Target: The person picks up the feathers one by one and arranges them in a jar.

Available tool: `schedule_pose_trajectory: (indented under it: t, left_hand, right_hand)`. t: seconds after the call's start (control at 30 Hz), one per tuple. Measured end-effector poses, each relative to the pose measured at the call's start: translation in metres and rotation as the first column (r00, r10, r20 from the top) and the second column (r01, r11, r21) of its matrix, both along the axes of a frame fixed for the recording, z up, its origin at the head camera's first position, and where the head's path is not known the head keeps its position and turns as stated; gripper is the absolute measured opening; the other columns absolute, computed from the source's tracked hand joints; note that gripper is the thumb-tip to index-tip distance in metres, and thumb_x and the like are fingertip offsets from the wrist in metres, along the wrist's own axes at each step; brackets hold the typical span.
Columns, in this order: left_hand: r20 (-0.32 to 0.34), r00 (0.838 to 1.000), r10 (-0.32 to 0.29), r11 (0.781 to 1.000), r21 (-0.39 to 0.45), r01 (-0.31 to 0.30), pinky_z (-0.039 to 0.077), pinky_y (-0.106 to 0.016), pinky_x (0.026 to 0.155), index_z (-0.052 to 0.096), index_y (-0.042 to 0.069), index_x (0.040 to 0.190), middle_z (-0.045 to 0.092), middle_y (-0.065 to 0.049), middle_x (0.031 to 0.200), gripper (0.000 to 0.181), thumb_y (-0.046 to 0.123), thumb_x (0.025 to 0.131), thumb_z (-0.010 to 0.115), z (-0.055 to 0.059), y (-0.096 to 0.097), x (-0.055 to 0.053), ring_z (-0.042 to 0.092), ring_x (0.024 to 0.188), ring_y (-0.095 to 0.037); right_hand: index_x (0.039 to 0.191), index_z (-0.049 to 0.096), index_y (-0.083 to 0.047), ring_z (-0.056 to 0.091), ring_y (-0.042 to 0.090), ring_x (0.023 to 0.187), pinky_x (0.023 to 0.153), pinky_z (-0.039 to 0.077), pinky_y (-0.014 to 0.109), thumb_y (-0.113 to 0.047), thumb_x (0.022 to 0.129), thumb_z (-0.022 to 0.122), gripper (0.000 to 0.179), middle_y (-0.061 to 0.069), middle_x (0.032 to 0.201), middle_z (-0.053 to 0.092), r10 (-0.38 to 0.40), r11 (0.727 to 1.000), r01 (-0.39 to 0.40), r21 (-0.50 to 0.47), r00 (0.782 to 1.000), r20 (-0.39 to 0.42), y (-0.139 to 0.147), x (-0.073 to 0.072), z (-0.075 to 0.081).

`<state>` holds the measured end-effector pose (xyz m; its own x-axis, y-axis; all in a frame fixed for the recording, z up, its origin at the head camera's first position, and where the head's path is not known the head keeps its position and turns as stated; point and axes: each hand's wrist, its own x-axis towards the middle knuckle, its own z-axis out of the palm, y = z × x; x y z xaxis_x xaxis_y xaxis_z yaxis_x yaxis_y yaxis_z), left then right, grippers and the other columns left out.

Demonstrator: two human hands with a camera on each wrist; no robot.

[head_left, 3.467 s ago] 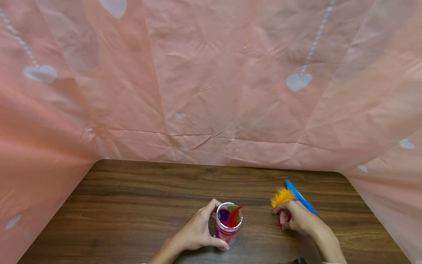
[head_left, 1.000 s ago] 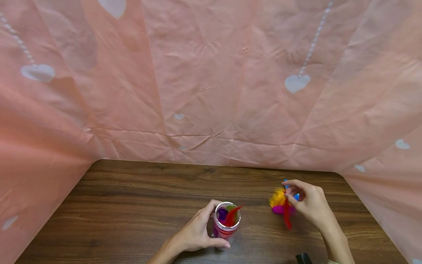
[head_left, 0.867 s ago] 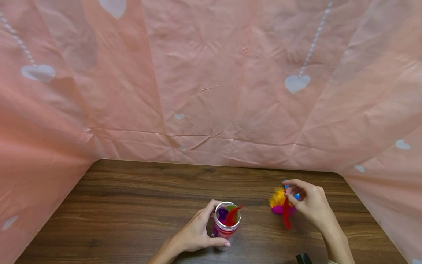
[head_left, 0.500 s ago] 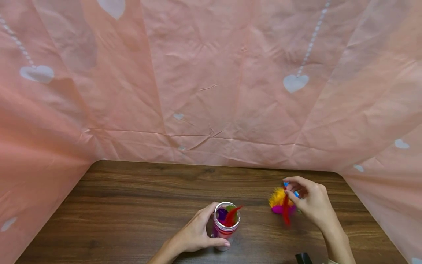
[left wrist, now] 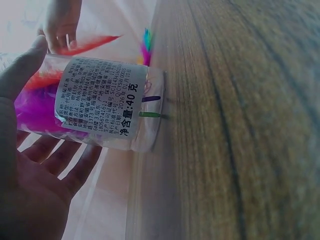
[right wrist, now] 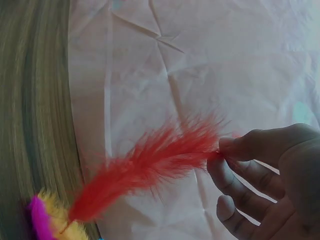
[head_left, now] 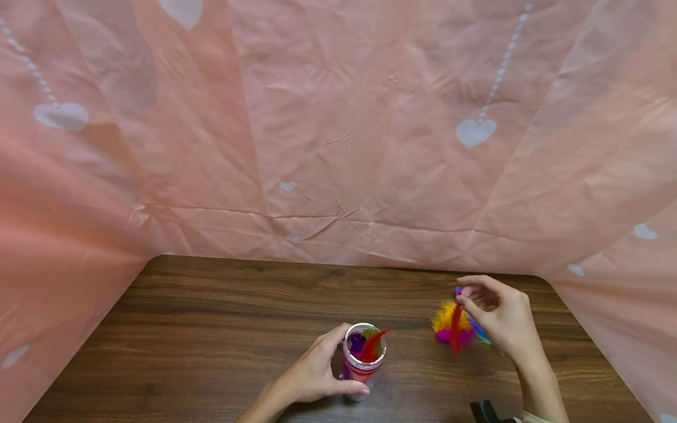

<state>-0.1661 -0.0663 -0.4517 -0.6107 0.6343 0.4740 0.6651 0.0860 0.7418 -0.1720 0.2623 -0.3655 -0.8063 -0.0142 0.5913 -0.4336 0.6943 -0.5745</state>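
My left hand (head_left: 317, 371) curls round a clear plastic jar (head_left: 364, 371) standing on the table. In the left wrist view the jar (left wrist: 80, 100) bears a printed label, and purple and red feathers show inside. A red feather (head_left: 372, 346) sticks up past its open rim. On the right, my right hand (head_left: 505, 317) pinches a second red feather (head_left: 456, 329) by one end, between thumb and fingertip. That feather (right wrist: 150, 162) hangs above a small pile of feathers: a yellow one (head_left: 443, 316), a magenta one (head_left: 449, 336) and a blue one (head_left: 478, 329) partly behind the hand.
A brown wooden table (head_left: 238, 329) lies under everything. Pink cloth (head_left: 328, 147) with pale hearts encloses its back and sides. A black object (head_left: 483, 411) sits beside the right wrist at the bottom edge.
From low at the pile, my right hand has risen with the red feather and moved slightly away from me. The left hand and jar have stayed almost still.
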Motion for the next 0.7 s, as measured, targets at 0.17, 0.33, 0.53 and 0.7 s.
schedule_pose_trajectory:
  t: [0.17, 0.33, 0.53, 0.7]
  left_hand:
    - [0.024, 1.000, -0.002, 1.000, 0.002, 0.002, 0.055, -0.030, 0.097, 0.052, 0.012, 0.137, 0.068, -0.002, 0.123, 0.070, 0.017, 0.079, 0.092, 0.0008, -0.0004, 0.0002, 0.064, 0.110, -0.008]
    - [0.054, 0.999, 0.002, 1.000, 0.004, -0.002, 0.055, -0.030, 0.097, 0.053, 0.013, 0.136, 0.067, -0.001, 0.122, 0.070, 0.017, 0.078, 0.093, 0.0002, -0.0006, 0.0006, 0.064, 0.109, -0.008]
    - [0.036, 0.999, 0.007, 1.000, 0.009, -0.008, 0.056, -0.029, 0.096, 0.054, 0.012, 0.135, 0.067, -0.001, 0.121, 0.070, 0.016, 0.077, 0.093, -0.0001, 0.0003, 0.0007, 0.064, 0.107, -0.007]
    - [0.079, 0.997, 0.012, 1.000, 0.006, -0.012, 0.055, -0.030, 0.097, 0.054, 0.012, 0.135, 0.067, -0.001, 0.121, 0.071, 0.015, 0.076, 0.094, 0.0024, 0.0001, 0.0020, 0.064, 0.109, -0.008]
  right_hand:
    - [0.103, 0.074, 0.005, 0.065, -0.001, 0.067, 0.064, 0.053, 0.010, 0.016, 0.081, 0.079, 0.025, -0.003, 0.078, 0.071, 0.021, 0.987, -0.015, -0.159, 0.999, 0.036, -0.0006, -0.0020, 0.0010]
    - [0.105, 0.073, 0.006, 0.070, 0.002, 0.072, 0.069, 0.056, 0.012, 0.012, 0.087, 0.076, 0.019, -0.007, 0.080, 0.072, 0.036, 0.945, 0.005, -0.327, 0.992, 0.120, -0.0012, -0.0025, 0.0028]
    - [0.102, 0.078, -0.010, 0.072, 0.007, 0.070, 0.060, 0.056, 0.018, 0.003, 0.091, 0.076, 0.017, -0.007, 0.079, 0.074, 0.080, 0.839, 0.054, -0.542, 0.972, 0.220, -0.0012, -0.0027, 0.0055]
    - [0.098, 0.078, -0.019, 0.071, 0.009, 0.069, 0.061, 0.057, 0.020, 0.000, 0.093, 0.075, 0.020, -0.007, 0.078, 0.075, 0.109, 0.722, 0.115, -0.682, 0.955, 0.276, -0.0018, -0.0055, 0.0058]
